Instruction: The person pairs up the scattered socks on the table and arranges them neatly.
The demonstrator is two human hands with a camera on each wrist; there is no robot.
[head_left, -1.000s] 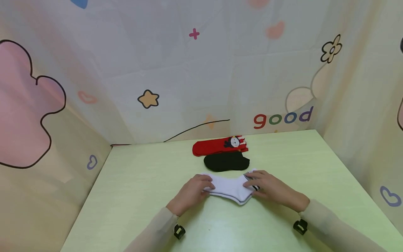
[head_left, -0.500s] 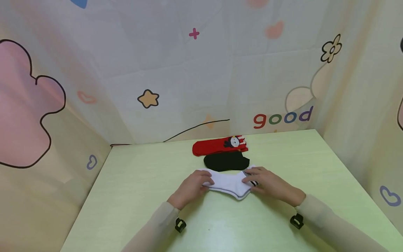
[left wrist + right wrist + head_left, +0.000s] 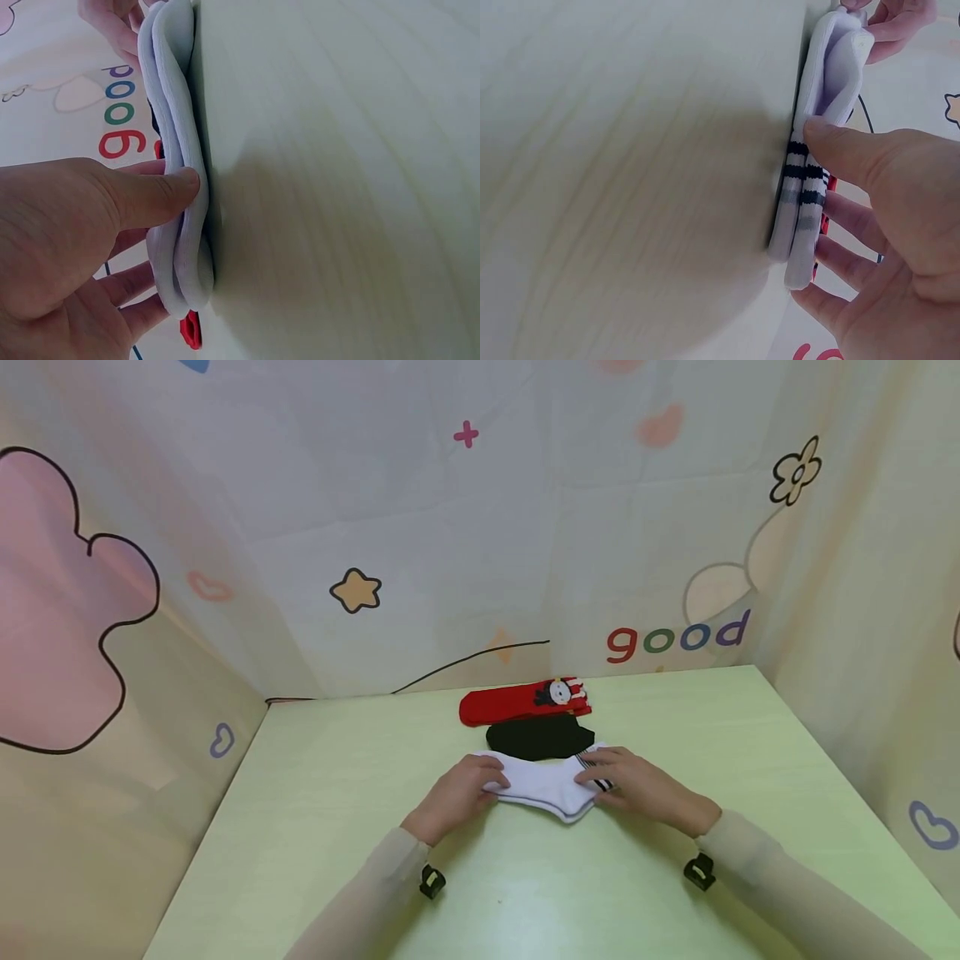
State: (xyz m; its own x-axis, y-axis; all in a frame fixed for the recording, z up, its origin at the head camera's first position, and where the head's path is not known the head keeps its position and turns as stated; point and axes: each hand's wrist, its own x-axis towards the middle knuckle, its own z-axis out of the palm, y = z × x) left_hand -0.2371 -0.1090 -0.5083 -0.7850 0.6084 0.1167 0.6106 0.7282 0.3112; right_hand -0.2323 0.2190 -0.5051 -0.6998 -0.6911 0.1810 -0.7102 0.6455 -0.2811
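A pair of white socks [image 3: 536,779] with black stripes at the cuff lies on the table, one sock on top of the other. My left hand [image 3: 459,793] holds the toe end, thumb [image 3: 161,196] against the near edge and fingers over the top. At the striped cuff, my right hand [image 3: 637,783] grips in the same way, its thumb [image 3: 844,146] on the near edge. Just behind lie black socks [image 3: 536,737], close against the white pair. Farther back are red socks [image 3: 498,703] with a cartoon face near one end.
The pale green table [image 3: 337,827] runs back to a printed curtain [image 3: 420,527], which also hangs along both sides. Black clips [image 3: 432,882] show at both wrists. Bare tabletop lies in front of the white socks.
Both hands have slid the white socks away from me, up toward the black pair. The gap between them has closed. The black and red socks stay put; the head view has shifted slightly.
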